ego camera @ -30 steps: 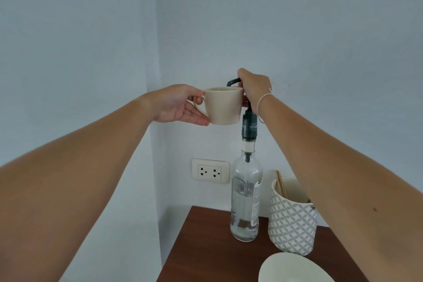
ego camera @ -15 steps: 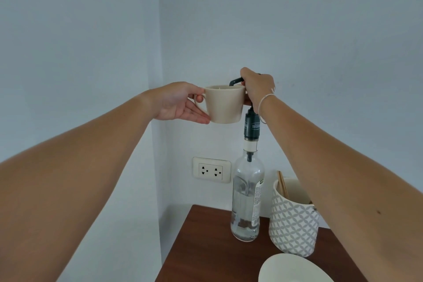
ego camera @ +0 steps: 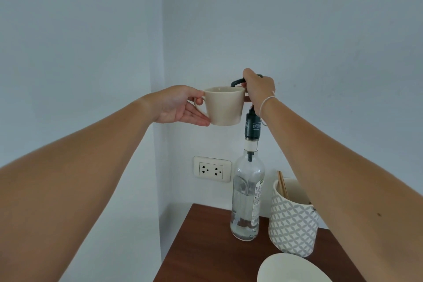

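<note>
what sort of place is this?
Probably a home drinks corner: a pump bottle and a patterned holder stand on a dark wooden table by a wall socket. The left hand holds a cup at its spout; the right hand grips its top.

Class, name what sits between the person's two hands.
In the head view, a cream cup sits between the left hand and the right hand gripping the pump.

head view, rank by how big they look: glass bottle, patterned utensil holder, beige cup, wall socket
1. glass bottle and patterned utensil holder: unsure, bottle taller, holder wider and nearer.
2. beige cup.
3. wall socket.
</note>
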`<action>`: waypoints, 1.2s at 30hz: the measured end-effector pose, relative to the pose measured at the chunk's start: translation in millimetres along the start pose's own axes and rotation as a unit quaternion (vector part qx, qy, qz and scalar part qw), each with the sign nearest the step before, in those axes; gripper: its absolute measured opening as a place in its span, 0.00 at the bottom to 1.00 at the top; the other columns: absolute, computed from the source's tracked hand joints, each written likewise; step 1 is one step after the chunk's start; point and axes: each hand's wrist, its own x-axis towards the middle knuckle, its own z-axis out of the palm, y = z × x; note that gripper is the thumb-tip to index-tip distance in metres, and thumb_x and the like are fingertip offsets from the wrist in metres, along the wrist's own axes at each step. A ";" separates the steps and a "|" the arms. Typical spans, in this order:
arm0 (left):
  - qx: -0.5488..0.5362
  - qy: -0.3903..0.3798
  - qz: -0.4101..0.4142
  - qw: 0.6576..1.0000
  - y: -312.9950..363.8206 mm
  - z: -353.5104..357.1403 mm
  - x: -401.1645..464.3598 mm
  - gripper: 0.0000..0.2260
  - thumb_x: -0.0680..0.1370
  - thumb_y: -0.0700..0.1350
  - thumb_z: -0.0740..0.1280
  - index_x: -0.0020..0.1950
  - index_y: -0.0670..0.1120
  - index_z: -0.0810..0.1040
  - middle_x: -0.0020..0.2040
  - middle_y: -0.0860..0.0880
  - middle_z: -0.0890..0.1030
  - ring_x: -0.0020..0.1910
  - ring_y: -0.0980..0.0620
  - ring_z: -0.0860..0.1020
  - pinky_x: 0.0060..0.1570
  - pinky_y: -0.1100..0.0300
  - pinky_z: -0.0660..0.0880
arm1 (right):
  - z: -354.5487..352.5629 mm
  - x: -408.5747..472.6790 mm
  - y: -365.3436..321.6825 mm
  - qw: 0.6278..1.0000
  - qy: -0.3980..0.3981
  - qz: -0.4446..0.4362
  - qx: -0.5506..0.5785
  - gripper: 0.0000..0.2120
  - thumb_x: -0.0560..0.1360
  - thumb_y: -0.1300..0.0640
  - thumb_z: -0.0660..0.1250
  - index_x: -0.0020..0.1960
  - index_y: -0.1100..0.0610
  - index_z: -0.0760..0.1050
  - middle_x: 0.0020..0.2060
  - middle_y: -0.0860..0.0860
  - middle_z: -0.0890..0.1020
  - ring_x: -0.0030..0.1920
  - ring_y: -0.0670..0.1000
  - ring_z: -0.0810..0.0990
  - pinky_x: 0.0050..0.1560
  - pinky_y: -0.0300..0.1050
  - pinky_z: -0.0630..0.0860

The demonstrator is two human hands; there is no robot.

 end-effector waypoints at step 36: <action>-0.007 -0.006 -0.007 1.000 -5.7 1.8 2.3 0.14 0.79 0.46 0.60 0.35 0.42 0.69 0.45 0.29 0.81 0.46 0.38 0.83 0.46 0.55 0.81 | -1.0 6.8 10.8 1.000 -0.010 0.010 0.018 0.05 0.61 0.53 0.61 0.30 0.55 0.69 0.34 0.54 0.79 0.34 0.55 0.74 0.38 0.46 0.75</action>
